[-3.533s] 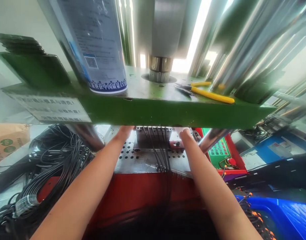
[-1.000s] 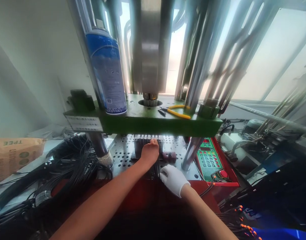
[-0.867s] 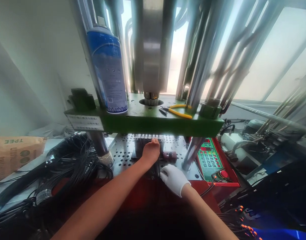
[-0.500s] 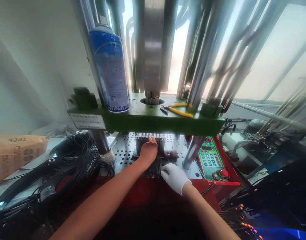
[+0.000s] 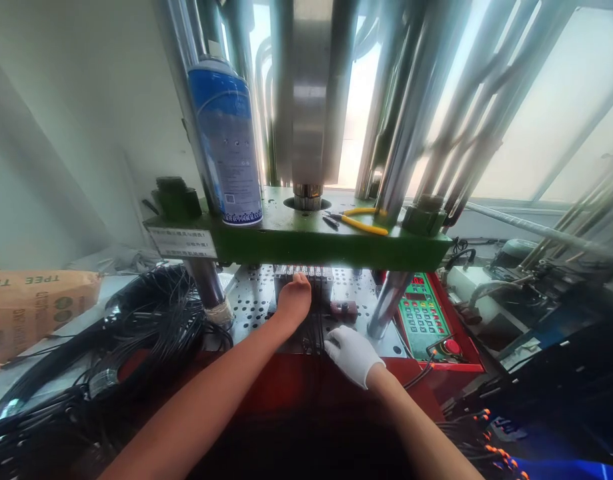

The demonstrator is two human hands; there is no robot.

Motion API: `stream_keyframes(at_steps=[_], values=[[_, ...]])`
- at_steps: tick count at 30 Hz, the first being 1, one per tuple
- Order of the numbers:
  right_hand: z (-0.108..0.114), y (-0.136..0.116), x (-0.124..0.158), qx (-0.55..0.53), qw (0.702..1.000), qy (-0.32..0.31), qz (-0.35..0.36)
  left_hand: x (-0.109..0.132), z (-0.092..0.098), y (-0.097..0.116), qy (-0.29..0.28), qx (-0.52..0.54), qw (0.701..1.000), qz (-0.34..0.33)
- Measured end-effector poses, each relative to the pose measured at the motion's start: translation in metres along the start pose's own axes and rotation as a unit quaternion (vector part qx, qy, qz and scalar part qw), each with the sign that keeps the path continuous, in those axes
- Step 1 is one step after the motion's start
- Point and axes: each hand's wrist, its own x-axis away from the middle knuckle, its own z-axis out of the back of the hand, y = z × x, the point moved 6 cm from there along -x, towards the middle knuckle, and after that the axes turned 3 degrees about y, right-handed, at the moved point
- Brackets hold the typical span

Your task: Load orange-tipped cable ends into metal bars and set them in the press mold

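pale daylight through frosted panes behind the machine washes over the chrome guide columns [image 5: 401,133] of a vertical press. under its green steel platen [image 5: 306,243] lies a perforated steel bed plate [image 5: 251,303]. on that sits a dark metal mould block [image 5: 322,290] with a row of thin black cables [image 5: 313,330] running toward the front edge.

the bare left hand [image 5: 295,300] lies palm down on the block, right beneath the platen. its fingertips are hidden beyond the knuckles, so whether they grip anything cannot be told. the white-gloved right hand [image 5: 353,353] sits at the plate's front edge with fingers bent over the cable strands, touching them; whether it pinches or merely rests is not clear.

the worst risk, as i judge it, is the left hand lying in the closing gap. the green keypad control panel [image 5: 421,313] and its round red button [image 5: 452,346] lie near the right forearm, where a stray bump might set the press off. a sharp tug from the gloved hand could unseat a cable from the block. the tall blue spray can [image 5: 226,143] and yellow-handled pliers [image 5: 361,223] lie loose on top of the platen, and a jolt could drop them toward the hands. the tangled coils of black wire [image 5: 151,320] at the left could snag a forearm.
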Motion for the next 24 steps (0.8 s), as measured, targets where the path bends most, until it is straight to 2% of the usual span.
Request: stream_keyframes(at_steps=[5, 9, 13, 17, 20, 24], values=[[0.0, 0.0, 0.0, -0.008, 1.0, -0.002, -0.001, -0.007, 0.003, -0.006, -0.005, 0.01, 1.0, 0.008], [0.001, 0.0, 0.001, -0.013, 1.0, 0.001, 0.0, -0.002, 0.009, -0.015, 0.003, 0.004, 1.0, 0.018], [0.001, 0.0, 0.0, -0.022, 1.0, 0.004, 0.007, 0.003, 0.003, -0.022, -0.01, 0.001, 1.0, 0.017], [0.0, 0.002, 0.001, -0.027, 1.0, 0.004, 0.007, -0.004, -0.003, -0.028, -0.028, 0.005, 0.999, 0.027], [0.0, 0.002, 0.001, -0.032, 0.999, 0.004, 0.007, -0.009, -0.001, -0.032, -0.033, 0.011, 0.999, 0.032], [0.0, 0.003, 0.0, -0.045, 0.999, 0.002, 0.004, -0.001, 0.003, -0.038, -0.02, 0.018, 0.999, 0.036]])
